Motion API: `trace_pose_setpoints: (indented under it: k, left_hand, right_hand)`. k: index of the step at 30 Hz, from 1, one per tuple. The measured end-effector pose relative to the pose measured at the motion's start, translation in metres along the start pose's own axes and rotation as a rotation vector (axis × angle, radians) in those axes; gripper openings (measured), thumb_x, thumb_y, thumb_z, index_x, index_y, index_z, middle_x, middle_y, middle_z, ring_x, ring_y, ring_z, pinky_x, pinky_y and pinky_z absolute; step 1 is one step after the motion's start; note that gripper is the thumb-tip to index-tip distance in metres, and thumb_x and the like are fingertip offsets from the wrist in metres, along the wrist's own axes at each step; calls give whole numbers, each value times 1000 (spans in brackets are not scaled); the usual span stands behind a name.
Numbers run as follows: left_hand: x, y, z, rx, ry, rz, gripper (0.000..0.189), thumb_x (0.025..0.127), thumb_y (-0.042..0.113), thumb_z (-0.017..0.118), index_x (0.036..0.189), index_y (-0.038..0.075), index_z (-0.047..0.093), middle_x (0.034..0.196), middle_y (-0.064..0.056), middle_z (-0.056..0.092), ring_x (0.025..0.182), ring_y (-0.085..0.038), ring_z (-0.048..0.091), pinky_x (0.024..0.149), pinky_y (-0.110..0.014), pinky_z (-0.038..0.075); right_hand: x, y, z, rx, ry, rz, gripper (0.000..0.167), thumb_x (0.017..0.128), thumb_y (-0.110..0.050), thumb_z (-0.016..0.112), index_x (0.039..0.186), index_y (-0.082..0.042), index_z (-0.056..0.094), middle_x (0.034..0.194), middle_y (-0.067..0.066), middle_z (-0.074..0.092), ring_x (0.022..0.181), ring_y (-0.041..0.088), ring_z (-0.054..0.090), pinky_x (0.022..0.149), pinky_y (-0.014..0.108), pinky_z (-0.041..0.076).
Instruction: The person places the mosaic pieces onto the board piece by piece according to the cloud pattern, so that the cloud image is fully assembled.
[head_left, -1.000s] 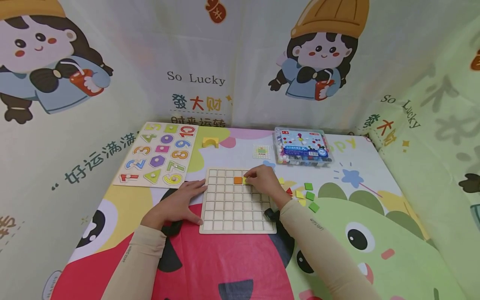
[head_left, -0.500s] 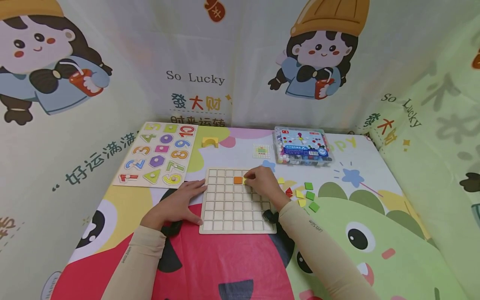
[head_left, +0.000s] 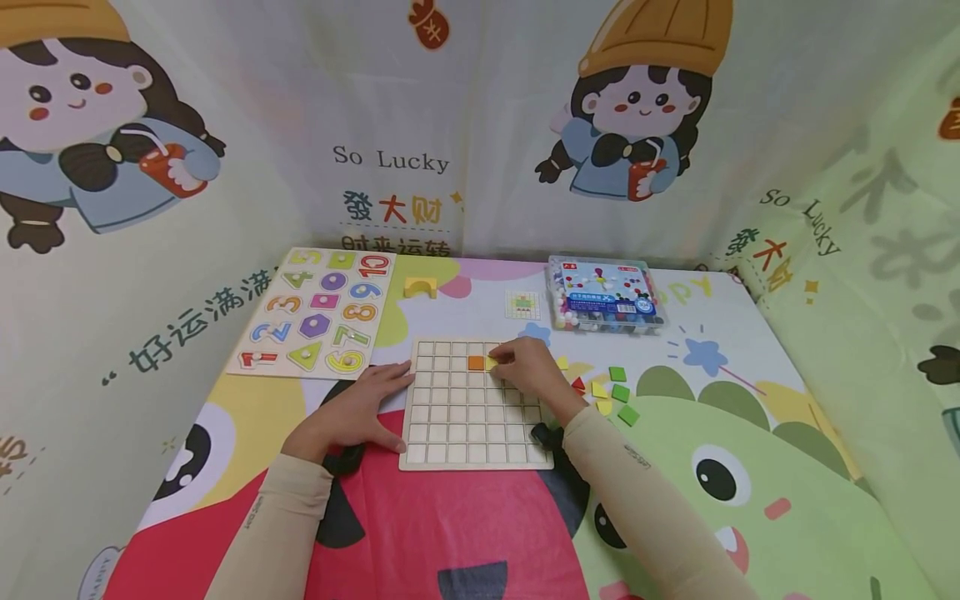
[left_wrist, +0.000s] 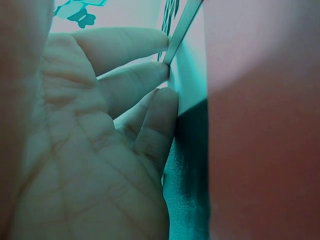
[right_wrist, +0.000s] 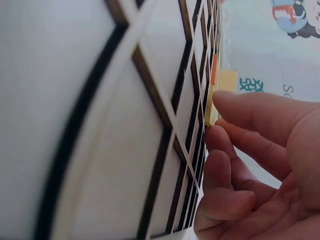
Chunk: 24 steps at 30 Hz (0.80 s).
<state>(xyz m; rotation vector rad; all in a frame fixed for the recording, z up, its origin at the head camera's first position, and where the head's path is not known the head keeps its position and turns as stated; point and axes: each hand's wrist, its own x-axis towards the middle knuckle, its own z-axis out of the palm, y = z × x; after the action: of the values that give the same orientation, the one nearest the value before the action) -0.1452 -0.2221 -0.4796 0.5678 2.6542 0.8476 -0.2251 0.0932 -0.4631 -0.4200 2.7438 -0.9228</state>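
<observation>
A wooden grid board (head_left: 456,414) lies in the middle of the table, with an orange square tile (head_left: 476,363) in one cell near its far edge. Right beside that tile, the right hand (head_left: 528,367) pinches a yellow tile (right_wrist: 210,106) by its fingertips, low against the board; the fingers partly cover it. The left hand (head_left: 356,411) lies along the board's left edge, touching it with loosely extended fingers and the thumb spread toward the near corner. The left wrist view shows its palm (left_wrist: 85,160) and fingertips against the edge.
Right of the board lie loose green tiles (head_left: 620,392), yellow tiles (head_left: 599,389) and a red piece (head_left: 578,384). Behind stand a number puzzle board (head_left: 311,312), a yellow arch block (head_left: 420,287), a small pattern card (head_left: 522,304) and a clear box of parts (head_left: 606,293).
</observation>
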Motion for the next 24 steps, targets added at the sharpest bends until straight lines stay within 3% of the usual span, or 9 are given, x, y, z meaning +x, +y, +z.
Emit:
trace_pose_setpoints:
  k: [7,15,24]
  left_hand:
    - [1,1,-1,3,-4,-4,112,71,45,96,162,10,43,173,-12,31,156,-43,27,107,-56,56]
    - [-1,2,-1,5,-1,-8,111,71,46,96,162,10,43,173,-12,32,156,-42,28,109,-57,55]
    - [0,2,0,8,3,0,112,71,47,96,162,10,43,173,-12,32,155,-42,28,107,-56,56]
  right_hand:
    - [-11,6,-9,101,-16,-1,30,96,-21,78,125,-14,79,114,3,79,106,21,71,93,42,60]
    - [-23,15,-14,189,-30,7,31,98,-30,76,126,-17,78,119,3,78,115,24,71,100,47,59]
    - [-51,35,-33,241,42,61,33,98,-30,77,128,-17,78,125,3,77,108,22,69,91,41,59]
